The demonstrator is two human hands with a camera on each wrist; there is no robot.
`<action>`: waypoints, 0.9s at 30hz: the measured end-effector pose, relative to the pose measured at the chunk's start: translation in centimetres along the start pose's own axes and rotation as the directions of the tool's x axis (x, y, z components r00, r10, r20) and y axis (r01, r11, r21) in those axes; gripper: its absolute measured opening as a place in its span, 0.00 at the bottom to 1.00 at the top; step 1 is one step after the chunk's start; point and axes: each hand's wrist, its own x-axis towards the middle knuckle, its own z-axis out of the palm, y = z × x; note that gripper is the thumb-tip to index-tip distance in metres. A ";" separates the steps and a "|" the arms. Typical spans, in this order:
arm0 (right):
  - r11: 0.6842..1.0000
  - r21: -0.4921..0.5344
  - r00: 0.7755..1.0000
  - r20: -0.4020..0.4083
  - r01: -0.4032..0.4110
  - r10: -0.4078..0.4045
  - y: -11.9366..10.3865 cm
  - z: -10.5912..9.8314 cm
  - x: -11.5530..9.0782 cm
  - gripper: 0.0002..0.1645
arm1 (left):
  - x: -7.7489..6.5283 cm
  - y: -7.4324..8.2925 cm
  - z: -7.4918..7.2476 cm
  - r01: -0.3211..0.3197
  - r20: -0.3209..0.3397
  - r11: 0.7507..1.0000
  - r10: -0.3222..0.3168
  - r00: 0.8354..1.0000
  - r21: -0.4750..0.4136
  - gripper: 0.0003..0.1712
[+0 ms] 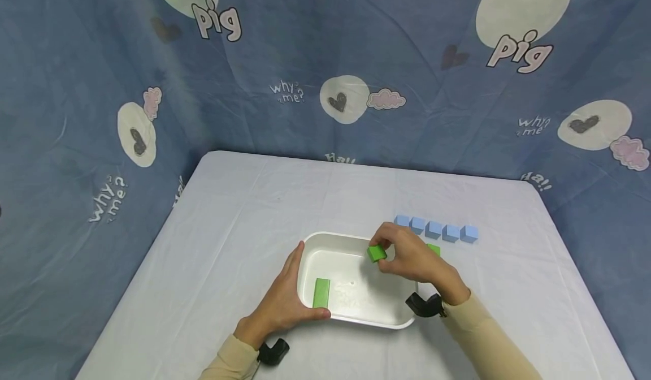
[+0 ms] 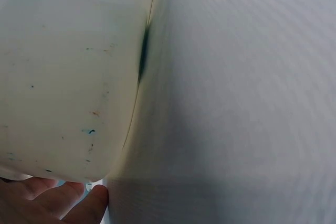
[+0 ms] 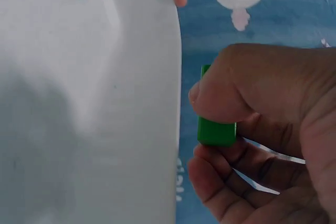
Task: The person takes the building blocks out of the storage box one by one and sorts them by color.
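My right hand [image 1: 409, 255] pinches a small green block [image 1: 377, 254] between thumb and fingers, above the far right part of a white plastic tray [image 1: 358, 322]. In the right wrist view the thumb covers much of that green block [image 3: 216, 132]. My left hand [image 1: 285, 298] clasps the tray's left end, thumb over the near rim and fingers along the side. Its fingertips [image 2: 93, 203] lie against the tray's outer wall [image 2: 58, 98] in the left wrist view. Inside the tray, near the left thumb, lies another green block [image 1: 321, 293].
Behind the right hand, several light blue blocks [image 1: 434, 230] stand in a row. A further green block [image 1: 434, 249] shows partly past the right hand on the white tablecloth [image 1: 244, 210]. A blue printed curtain [image 1: 264, 114] hangs behind and beside the table.
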 end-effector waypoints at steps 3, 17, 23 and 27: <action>0.999 -0.004 0.999 -0.035 -0.039 0.039 0.3 -0.7 -0.6 0.17 | 0.0 0.1 0.0 -0.004 0.003 1.000 0.004 1.000 0.003 0.88; 0.984 0.071 0.970 -0.172 -0.164 0.174 3.8 -3.5 -4.2 0.20 | 0.0 0.1 0.1 -0.002 -0.001 1.000 0.002 1.000 0.008 0.88; 0.982 0.062 0.962 -0.198 -0.179 0.188 4.7 -4.5 -5.4 0.21 | 0.0 0.1 0.0 -0.002 -0.007 1.000 0.002 1.000 -0.001 0.88; 0.976 0.004 0.951 -0.222 -0.218 0.213 5.3 -4.9 -6.1 0.21 | 0.0 0.1 0.1 0.004 -0.004 1.000 -0.004 1.000 -0.002 0.88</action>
